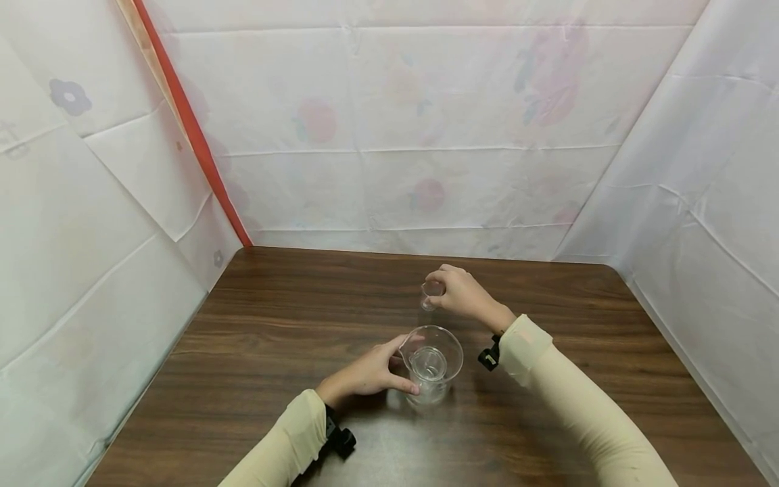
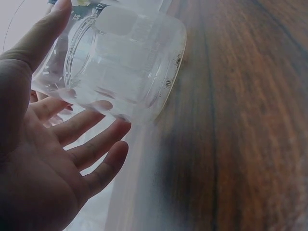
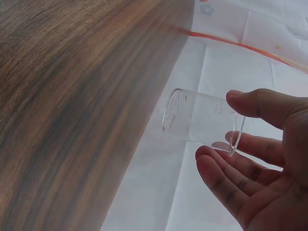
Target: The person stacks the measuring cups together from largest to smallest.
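Observation:
A large clear glass beaker [image 1: 429, 393] with a pouring spout stands upright on the wooden table. Inside it sits a smaller glass beaker [image 1: 428, 363]. My left hand [image 1: 374, 368] holds the large beaker from the left, thumb on the near side, fingers around the far side; the left wrist view shows fingertips [image 2: 122, 120] against its wall. Farther back, my right hand [image 1: 462, 292] pinches a small clear beaker [image 3: 199, 118] near its rim, between thumb and fingers. Markings including a 25 show on its wall. It is upright, seemingly just above the table.
The dark wooden table [image 1: 274, 325] reaches back to a pale patterned cloth [image 1: 389, 189] hung behind it. More cloth hangs along both sides. A red strip [image 1: 195, 135] runs down the back left corner. Black wrist cameras [image 1: 489, 355] are strapped to both wrists.

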